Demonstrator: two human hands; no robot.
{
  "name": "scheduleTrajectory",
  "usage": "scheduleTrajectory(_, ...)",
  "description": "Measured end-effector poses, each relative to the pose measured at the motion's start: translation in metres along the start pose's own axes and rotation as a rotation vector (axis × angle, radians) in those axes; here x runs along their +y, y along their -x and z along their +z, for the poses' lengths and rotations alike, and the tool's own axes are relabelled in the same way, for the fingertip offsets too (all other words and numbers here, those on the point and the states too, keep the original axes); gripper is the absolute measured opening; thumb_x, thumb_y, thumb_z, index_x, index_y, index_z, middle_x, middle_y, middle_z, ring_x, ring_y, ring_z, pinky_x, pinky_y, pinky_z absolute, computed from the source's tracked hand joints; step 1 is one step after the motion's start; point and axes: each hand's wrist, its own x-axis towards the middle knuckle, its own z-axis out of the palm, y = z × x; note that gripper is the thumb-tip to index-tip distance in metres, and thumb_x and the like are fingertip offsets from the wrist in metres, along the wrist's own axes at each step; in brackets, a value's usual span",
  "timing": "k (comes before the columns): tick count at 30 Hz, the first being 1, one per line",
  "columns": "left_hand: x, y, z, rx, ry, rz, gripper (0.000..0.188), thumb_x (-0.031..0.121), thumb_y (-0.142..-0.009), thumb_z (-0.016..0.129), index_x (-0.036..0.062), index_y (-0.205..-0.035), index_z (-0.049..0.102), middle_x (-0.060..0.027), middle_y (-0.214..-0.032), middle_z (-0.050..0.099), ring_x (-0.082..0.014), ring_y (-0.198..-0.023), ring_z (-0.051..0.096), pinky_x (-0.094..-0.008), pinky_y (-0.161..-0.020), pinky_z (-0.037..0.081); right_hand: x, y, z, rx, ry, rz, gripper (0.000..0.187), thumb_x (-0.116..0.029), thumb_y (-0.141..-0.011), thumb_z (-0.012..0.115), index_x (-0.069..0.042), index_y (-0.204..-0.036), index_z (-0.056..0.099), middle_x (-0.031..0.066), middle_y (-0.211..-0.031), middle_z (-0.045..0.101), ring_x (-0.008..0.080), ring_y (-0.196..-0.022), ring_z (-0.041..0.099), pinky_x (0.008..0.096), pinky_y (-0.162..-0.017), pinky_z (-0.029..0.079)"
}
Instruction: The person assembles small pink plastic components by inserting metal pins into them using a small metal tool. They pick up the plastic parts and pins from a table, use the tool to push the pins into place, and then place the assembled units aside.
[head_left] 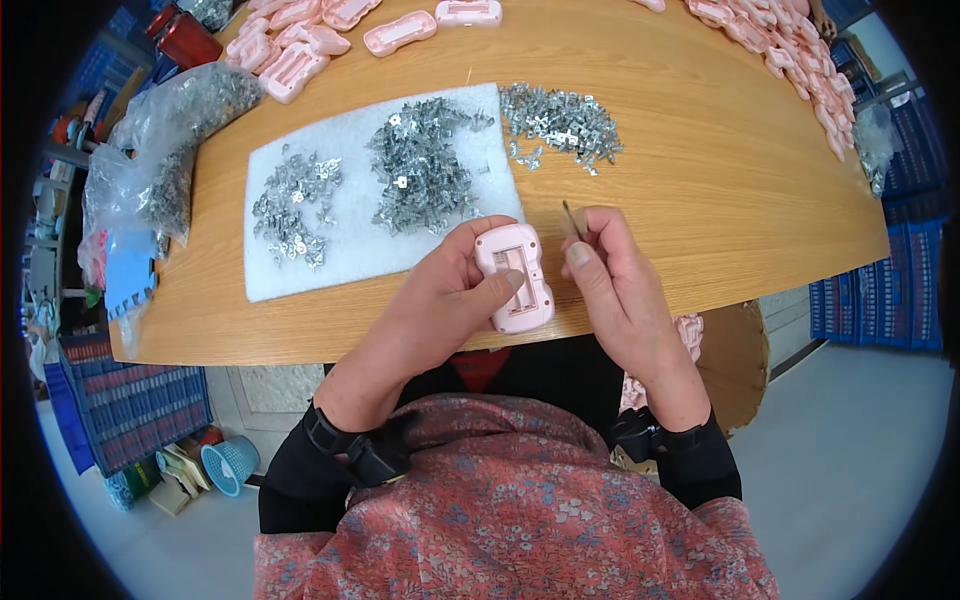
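Your left hand (440,295) grips a pink plastic casing (531,288), thumb over its recess, above the near edge of the bench (710,210). Just to the right, your right hand (615,275) pinches a thin tool (571,216). Beyond, a white foam sheet (352,245) carries two heaps of metal clips (422,165); another heap (565,122) lies to its right. More pink casings (295,70) sit at the far left.

On the tabletop (720,210), a mat (350,145) bears two heaps of clips (425,170), with another heap (565,122) just right, a bag (165,125) left, and casings (295,72) behind.
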Motion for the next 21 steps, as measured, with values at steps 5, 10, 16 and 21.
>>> scheduleTrajectory(5,-0.003,-0.002,0.000,0.021,-0.046,-0.004,0.047,0.008,-0.097,0.059,-0.0009,-0.137,0.038,-0.0082,-0.108,0.064,-0.0105,-0.091,0.064,-0.0263,-0.074,0.056,-0.008,0.006,-0.005,-0.084,0.328,0.010,0.011,-0.013,-0.094,0.059,-0.009,-0.104,0.060,0.0162,-0.086,0.064,0.0333,-0.078,0.065,0.0381,-0.065,0.051)
scheduleTrajectory(10,-0.003,-0.003,0.001,0.027,-0.026,-0.024,0.047,0.009,-0.097,0.059,-0.0011,-0.138,0.038,-0.0077,-0.105,0.064,-0.0102,-0.089,0.064,-0.0260,-0.074,0.055,-0.003,0.006,-0.004,-0.034,0.506,-0.196,0.018,-0.010,-0.088,0.063,-0.011,-0.106,0.063,0.0124,-0.087,0.067,0.0321,-0.077,0.066,0.0415,-0.063,0.052)
scheduleTrajectory(16,0.000,-0.002,0.001,0.016,-0.063,-0.034,0.049,0.010,-0.097,0.059,-0.0015,-0.139,0.036,-0.0081,-0.102,0.065,-0.0100,-0.089,0.064,-0.0258,-0.074,0.055,-0.002,0.006,-0.007,-0.035,0.541,-0.245,0.025,-0.006,-0.082,0.066,-0.013,-0.106,0.066,0.0094,-0.077,0.061,0.0300,-0.070,0.064,0.0394,-0.059,0.051)
scheduleTrajectory(21,-0.001,-0.003,0.000,0.016,-0.084,-0.033,0.049,0.009,-0.097,0.058,0.0001,-0.140,0.036,-0.0079,-0.108,0.065,-0.0108,-0.092,0.065,-0.0262,-0.077,0.056,-0.004,0.006,-0.005,-0.021,0.632,-0.307,0.025,-0.006,-0.078,0.066,-0.013,-0.103,0.067,0.0071,-0.070,0.054,0.0260,-0.066,0.062,0.0368,-0.055,0.050)
